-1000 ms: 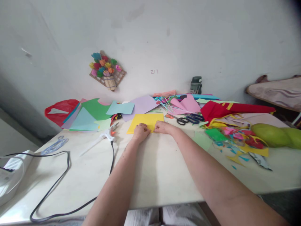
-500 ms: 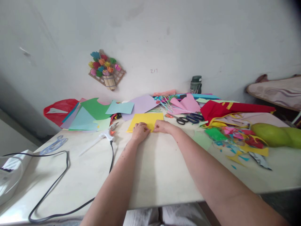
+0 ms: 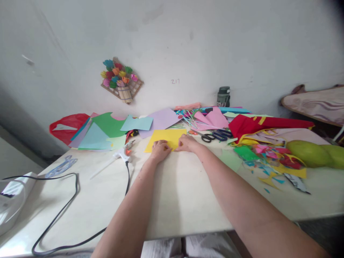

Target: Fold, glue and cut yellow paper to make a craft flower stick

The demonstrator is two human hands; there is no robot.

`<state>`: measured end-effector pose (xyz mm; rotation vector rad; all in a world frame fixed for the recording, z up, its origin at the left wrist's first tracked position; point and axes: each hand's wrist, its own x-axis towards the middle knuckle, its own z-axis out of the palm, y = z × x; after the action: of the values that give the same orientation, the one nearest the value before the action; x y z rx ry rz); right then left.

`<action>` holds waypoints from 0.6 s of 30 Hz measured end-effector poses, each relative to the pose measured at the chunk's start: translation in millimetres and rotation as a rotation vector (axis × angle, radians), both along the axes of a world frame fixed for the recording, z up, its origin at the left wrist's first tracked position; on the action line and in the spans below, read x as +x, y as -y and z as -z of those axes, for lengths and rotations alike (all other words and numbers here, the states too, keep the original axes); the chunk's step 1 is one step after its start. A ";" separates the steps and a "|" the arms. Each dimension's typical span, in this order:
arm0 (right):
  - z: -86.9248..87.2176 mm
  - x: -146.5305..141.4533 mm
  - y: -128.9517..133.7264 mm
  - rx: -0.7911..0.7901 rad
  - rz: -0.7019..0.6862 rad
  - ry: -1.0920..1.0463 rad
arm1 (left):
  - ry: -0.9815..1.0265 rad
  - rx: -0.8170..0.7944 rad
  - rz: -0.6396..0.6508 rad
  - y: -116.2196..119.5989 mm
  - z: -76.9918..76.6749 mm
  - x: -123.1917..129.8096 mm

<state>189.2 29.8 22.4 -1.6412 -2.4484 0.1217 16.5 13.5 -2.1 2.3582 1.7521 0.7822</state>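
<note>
A sheet of yellow paper [image 3: 168, 135] lies on the table in front of me. My left hand [image 3: 160, 149] rests on its near edge, fingers curled and thumb against the paper. Close to its right, my right hand [image 3: 187, 143] pinches the same near edge by the right corner, fingertips together. A narrow gap separates the two hands. Exactly how the fingertips grip the edge is too small to make out. To the left lies a white glue gun [image 3: 123, 154] with its black cord, and to the right are dark-handled scissors [image 3: 208, 137].
Coloured paper sheets [image 3: 103, 127] spread along the back left. A red cloth [image 3: 258, 123], paper scraps [image 3: 271, 172] and green fruit [image 3: 309, 154] occupy the right side. A bottle [image 3: 223, 96] stands by the wall. The black cord [image 3: 57, 215] runs across the left table to a white power strip [image 3: 16, 186].
My right hand has shifted very slightly, its fingers a little less curled over the paper edge. My left hand stays almost in place on the yellow paper.
</note>
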 end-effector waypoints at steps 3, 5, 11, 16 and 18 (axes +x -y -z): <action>2.0 1.8 -0.7 0.076 0.050 0.015 | -0.004 -0.055 -0.008 -3.1 -2.3 -0.8; 2.9 2.5 -0.8 0.087 0.057 0.007 | -0.018 -0.096 -0.012 -4.3 -4.6 -1.0; 6.3 3.9 -1.8 0.043 0.046 0.008 | -0.040 -0.045 -0.026 -2.6 -3.6 1.2; 8.3 2.9 -2.9 -0.016 0.007 -0.029 | -0.013 0.108 -0.063 2.4 -2.4 3.1; 6.3 2.4 -3.9 0.013 -0.035 -0.108 | -0.001 0.102 -0.102 4.5 -4.8 1.7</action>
<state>191.5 33.7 16.1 -1.5450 -2.3927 0.1938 18.2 9.1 2.7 2.3476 1.8889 0.9052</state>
